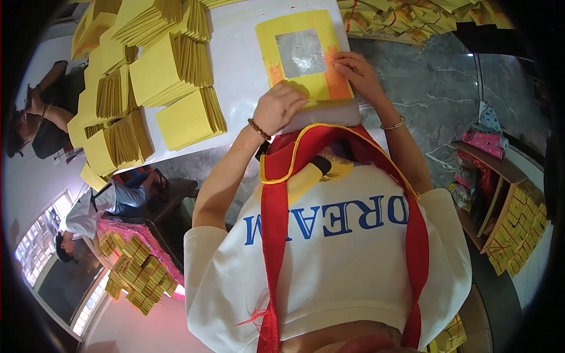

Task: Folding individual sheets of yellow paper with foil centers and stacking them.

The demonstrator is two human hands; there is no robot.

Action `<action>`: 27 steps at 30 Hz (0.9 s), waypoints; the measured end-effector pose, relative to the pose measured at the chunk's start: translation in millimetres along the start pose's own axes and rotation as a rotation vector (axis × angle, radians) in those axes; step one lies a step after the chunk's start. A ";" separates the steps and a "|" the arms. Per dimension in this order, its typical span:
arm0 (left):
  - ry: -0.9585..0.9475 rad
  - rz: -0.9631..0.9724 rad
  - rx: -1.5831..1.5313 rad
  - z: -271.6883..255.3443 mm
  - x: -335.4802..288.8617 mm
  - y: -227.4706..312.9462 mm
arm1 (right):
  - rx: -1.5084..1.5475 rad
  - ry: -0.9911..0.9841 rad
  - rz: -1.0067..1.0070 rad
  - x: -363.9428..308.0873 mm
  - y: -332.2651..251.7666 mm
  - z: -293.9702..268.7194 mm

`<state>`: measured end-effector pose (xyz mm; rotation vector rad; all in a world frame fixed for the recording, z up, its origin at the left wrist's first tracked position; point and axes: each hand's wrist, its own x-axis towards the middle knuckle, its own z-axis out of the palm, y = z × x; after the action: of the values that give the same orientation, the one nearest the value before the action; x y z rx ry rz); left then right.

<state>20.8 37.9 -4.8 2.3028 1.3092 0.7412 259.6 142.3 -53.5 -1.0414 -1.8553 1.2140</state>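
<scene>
A yellow sheet of joss paper (262,44) with a silver foil square (301,53) and orange side bands lies on a thick stack with a pale front side (329,115), at the near edge of the white table. My left hand (280,108) is closed at the sheet's near left edge, fingers curled together against the paper. At the right edge, over the orange band, my right hand (358,72) has thumb and fingers pinched together on the sheet. Folded yellow paper bundles (191,120) stand fanned to the left of my left hand.
More yellow bundles (168,70) cover the table's left side. Tied yellow packs (406,20) lie beyond it at far right. A person (97,209) sits at lower left beside a pile of packs (138,273); another person (50,112) is farther left. A wooden shelf (491,194) stands right.
</scene>
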 end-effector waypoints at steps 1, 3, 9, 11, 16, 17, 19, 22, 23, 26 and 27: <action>0.021 -0.136 -0.140 -3.1 1.8 -1.3 | -0.011 -0.006 0.004 0.8 -1.1 -0.9; 0.071 -0.324 -0.317 -2.3 5.8 -6.1 | -0.024 -0.012 0.007 1.4 -1.1 -0.6; 0.013 -0.433 -0.334 -0.4 7.9 -11.9 | -0.018 0.012 0.038 2.5 0.2 2.6; 0.010 -0.438 -0.343 1.3 7.6 -14.1 | -0.002 0.033 0.023 2.4 3.6 3.3; 0.053 -0.462 -0.389 4.8 7.2 -15.5 | -0.020 0.046 0.024 1.8 3.1 4.8; 0.034 -0.493 -0.398 4.4 7.9 -15.3 | -0.007 0.047 0.018 1.8 3.6 4.9; 0.013 -0.523 -0.406 4.3 8.2 -15.6 | -0.018 0.051 0.017 1.5 3.9 5.0; -0.001 -0.557 -0.467 5.4 8.5 -18.3 | -0.014 0.059 0.011 1.0 4.2 5.2; 0.007 -0.548 -0.475 5.8 8.5 -18.7 | 0.003 0.061 0.007 0.9 4.3 5.2; 0.023 -0.536 -0.491 8.0 7.9 -21.5 | -0.021 0.042 0.008 2.0 1.4 3.8; 0.029 -0.531 -0.501 8.1 8.1 -21.8 | -0.021 0.042 0.008 2.0 1.7 3.3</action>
<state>14.7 54.9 -21.4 1.4740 1.4560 0.7994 256.3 143.2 -56.0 -1.0794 -1.8368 1.1708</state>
